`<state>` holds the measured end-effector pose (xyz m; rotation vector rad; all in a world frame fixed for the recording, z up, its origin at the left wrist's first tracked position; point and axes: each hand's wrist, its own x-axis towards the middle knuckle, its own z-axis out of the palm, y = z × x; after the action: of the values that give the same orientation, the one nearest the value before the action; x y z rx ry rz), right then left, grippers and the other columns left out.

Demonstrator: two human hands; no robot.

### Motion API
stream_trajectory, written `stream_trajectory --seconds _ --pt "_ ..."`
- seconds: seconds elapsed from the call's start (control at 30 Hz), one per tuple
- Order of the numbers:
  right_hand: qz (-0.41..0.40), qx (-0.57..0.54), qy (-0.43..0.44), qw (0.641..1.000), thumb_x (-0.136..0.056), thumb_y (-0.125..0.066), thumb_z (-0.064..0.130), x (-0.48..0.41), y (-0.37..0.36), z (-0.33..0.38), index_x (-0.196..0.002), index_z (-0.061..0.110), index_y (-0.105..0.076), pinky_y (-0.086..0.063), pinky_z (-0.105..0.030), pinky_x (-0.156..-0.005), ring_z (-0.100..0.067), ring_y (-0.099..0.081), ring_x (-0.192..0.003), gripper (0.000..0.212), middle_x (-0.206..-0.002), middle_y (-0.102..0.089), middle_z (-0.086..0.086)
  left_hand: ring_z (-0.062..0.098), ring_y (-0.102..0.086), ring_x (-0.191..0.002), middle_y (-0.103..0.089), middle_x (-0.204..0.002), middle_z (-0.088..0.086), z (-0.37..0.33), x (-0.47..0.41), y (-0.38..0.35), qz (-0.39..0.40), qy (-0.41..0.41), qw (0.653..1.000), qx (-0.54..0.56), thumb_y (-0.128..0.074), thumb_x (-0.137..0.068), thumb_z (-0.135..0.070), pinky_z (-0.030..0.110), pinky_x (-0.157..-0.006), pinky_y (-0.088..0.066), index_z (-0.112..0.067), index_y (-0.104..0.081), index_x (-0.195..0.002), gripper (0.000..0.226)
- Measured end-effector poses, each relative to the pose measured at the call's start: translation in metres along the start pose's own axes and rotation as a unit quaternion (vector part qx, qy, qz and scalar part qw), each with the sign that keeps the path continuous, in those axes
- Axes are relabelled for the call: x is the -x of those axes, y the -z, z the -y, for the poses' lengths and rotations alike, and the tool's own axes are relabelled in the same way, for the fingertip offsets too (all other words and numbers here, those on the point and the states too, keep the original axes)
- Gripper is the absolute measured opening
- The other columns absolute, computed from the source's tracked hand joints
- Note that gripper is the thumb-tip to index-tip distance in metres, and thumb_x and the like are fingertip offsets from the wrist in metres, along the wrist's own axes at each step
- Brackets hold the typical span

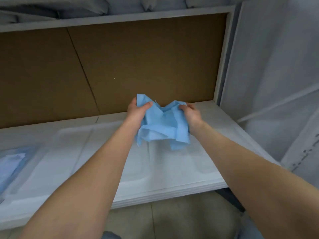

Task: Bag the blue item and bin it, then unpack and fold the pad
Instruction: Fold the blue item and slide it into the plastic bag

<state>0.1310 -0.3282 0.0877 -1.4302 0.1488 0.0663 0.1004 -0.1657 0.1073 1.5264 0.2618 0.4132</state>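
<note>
A crumpled light-blue sheet [162, 125] hangs between both hands, held above a white work surface [86, 152]. My left hand [138, 111] grips its upper left corner, thumb curled over the fabric. My right hand [191, 112] grips the upper right part, fingers bunched into the cloth. The sheet's lower edges dangle loose just over the surface. A flat packet with blue contents [12, 163] lies at the far left of the surface, partly cut off by the frame edge.
A brown cardboard panel [138, 62] forms the back wall under a white shelf [103, 19]. White plastic sheeting [276, 75] hangs on the right. The surface's front edge [172, 192] overhangs a tiled floor [164, 219].
</note>
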Motion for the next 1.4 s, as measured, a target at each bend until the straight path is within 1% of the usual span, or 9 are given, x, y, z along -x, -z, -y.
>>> stream_trajectory --seconds 0.17,0.37,0.47,0.6,0.77,0.9,0.97,1.17,1.4 --pt "0.021 -0.036 -0.056 0.998 -0.086 -0.059 0.004 0.019 0.036 0.012 -0.12 0.011 -0.057 -0.052 -0.045 -0.094 -0.031 -0.063 -0.096 0.035 -0.105 -0.063 -0.015 0.024 -0.061 -0.087 -0.062 -0.089 0.002 -0.006 0.026 -0.019 0.021 0.033 0.998 -0.057 -0.066 -0.084 -0.002 0.028 -0.067 -0.051 -0.006 -0.053 -0.123 0.041" --pt "-0.041 -0.028 -0.016 0.999 -0.087 -0.048 -0.007 0.023 0.075 0.013 -0.132 0.015 -0.056 -0.05 -0.041 -0.097 -0.03 -0.061 -0.109 0.05 -0.125 -0.062 -0.011 0.03 -0.063 -0.102 -0.056 -0.132 0.012 0.001 0.037 -0.048 0.08 0.112 0.99 -0.039 -0.06 -0.09 -0.011 0.035 -0.072 -0.055 -0.016 -0.031 -0.147 0.064" --pt "-0.051 -0.017 0.022 0.998 -0.087 -0.043 -0.012 0.017 0.082 0.02 -0.13 0.016 -0.058 -0.051 -0.032 -0.092 -0.023 -0.058 -0.1 0.053 -0.115 -0.061 -0.005 0.028 -0.063 -0.103 -0.058 -0.13 0.01 0.004 0.03 -0.065 0.092 0.105 0.99 -0.028 -0.054 -0.092 -0.011 0.04 -0.085 -0.054 -0.022 -0.03 -0.147 0.06" --pt "-0.07 -0.053 0.088 0.992 -0.086 -0.04 -0.016 0.004 0.091 0.037 -0.126 0.012 -0.062 -0.05 -0.031 -0.095 -0.02 -0.06 -0.101 0.054 -0.11 -0.062 -0.004 0.022 -0.063 -0.092 -0.063 -0.112 0.004 -0.006 0.015 -0.085 0.071 0.019 0.997 0.021 -0.047 -0.089 0.001 0.034 -0.08 -0.053 -0.023 -0.045 -0.137 0.054" --pt "-0.123 0.089 0.011 0.988 -0.092 -0.041 -0.007 -0.029 0.11 -0.002 -0.126 0.005 -0.06 -0.049 -0.032 -0.093 -0.029 -0.057 -0.115 0.041 -0.117 -0.062 -0.013 0.026 -0.062 -0.1 -0.064 -0.116 0.008 0.047 0.014 -0.086 0.078 0.087 0.992 -0.044 -0.052 -0.082 0.01 0.041 -0.088 -0.051 -0.013 -0.053 -0.128 0.051" --pt "-0.08 0.342 -0.1 0.931 -0.084 -0.061 0.012 -0.037 0.127 -0.052 -0.112 0.004 -0.06 -0.051 -0.036 -0.088 -0.032 -0.06 -0.106 0.029 -0.114 -0.061 -0.018 0.037 -0.063 -0.103 -0.062 -0.112 0.021 0.098 0.023 -0.072 0.116 0.229 0.946 -0.197 -0.061 -0.082 0.002 0.051 -0.09 -0.052 0.002 -0.054 -0.105 0.024" --pt "-0.082 0.403 -0.094 0.907 -0.08 -0.062 0.02 -0.032 0.131 -0.061 -0.111 0.007 -0.061 -0.049 -0.031 -0.079 -0.032 -0.06 -0.103 0.034 -0.114 -0.061 -0.015 0.038 -0.061 -0.106 -0.058 -0.115 0.02 0.107 0.023 -0.071 0.099 0.219 0.938 -0.25 -0.063 -0.082 -0.005 0.049 -0.088 -0.053 -0.002 -0.047 -0.11 0.033" --pt "-0.12 0.558 -0.047 0.82 -0.09 -0.053 0.023 -0.022 0.127 -0.052 -0.127 0.015 -0.051 -0.042 -0.034 -0.095 -0.031 -0.045 -0.122 0.038 -0.132 -0.043 -0.012 0.032 -0.056 -0.113 -0.053 -0.13 0.01 0.104 0.028 -0.073 0.159 0.139 0.881 -0.423 -0.059 -0.082 -0.006 0.034 -0.084 -0.053 -0.016 -0.041 -0.137 0.059" --pt "-0.088 0.574 -0.051 0.812 -0.09 -0.051 0.018 -0.012 0.125 -0.049 -0.128 0.013 -0.046 -0.045 -0.032 -0.086 -0.03 -0.055 -0.116 0.038 -0.127 -0.054 -0.009 0.028 -0.057 -0.11 -0.049 -0.127 0.01 0.092 0.037 -0.071 0.164 0.132 0.777 -0.594 -0.055 -0.083 -0.017 0.035 -0.091 -0.053 -0.013 -0.053 -0.121 0.038"
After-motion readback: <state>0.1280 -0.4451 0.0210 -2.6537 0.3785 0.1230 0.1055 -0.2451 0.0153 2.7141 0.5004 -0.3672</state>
